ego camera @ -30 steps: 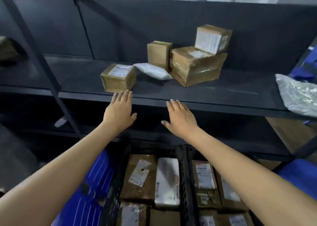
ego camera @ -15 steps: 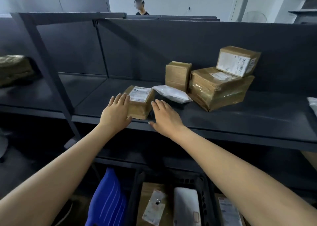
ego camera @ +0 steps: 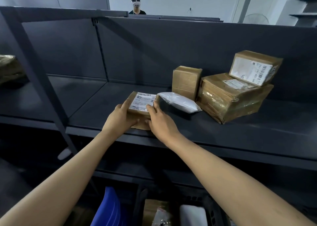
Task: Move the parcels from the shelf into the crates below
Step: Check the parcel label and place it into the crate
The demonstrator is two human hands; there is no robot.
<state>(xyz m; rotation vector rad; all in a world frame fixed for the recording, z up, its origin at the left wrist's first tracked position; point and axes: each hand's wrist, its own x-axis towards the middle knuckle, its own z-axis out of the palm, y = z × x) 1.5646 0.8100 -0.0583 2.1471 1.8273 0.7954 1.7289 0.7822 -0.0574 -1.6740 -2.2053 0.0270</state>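
A small brown box with a white label (ego camera: 141, 101) sits near the front edge of the dark shelf (ego camera: 223, 133). My left hand (ego camera: 120, 117) grips its left side and my right hand (ego camera: 160, 121) grips its right side, fingers curled over the top. Just right of it lies a white poly bag (ego camera: 178, 102). Behind stand a small upright box (ego camera: 186, 82), a large taped box (ego camera: 231, 97) and a labelled box (ego camera: 253, 68) stacked on that one. A black crate (ego camera: 139, 207) below holds a brown parcel (ego camera: 154, 212) and a white parcel (ego camera: 193, 215).
A slanted shelf post (ego camera: 42, 81) stands to the left, with a wrapped parcel (ego camera: 10, 68) on the neighbouring shelf bay. A blue crate (ego camera: 107, 208) sits beside the black one. A person (ego camera: 137, 4) stands behind the shelving.
Both hands moved forward from the shelf edge onto the small labelled box and closed around its sides. The camera tilted up, so less of the crates shows.
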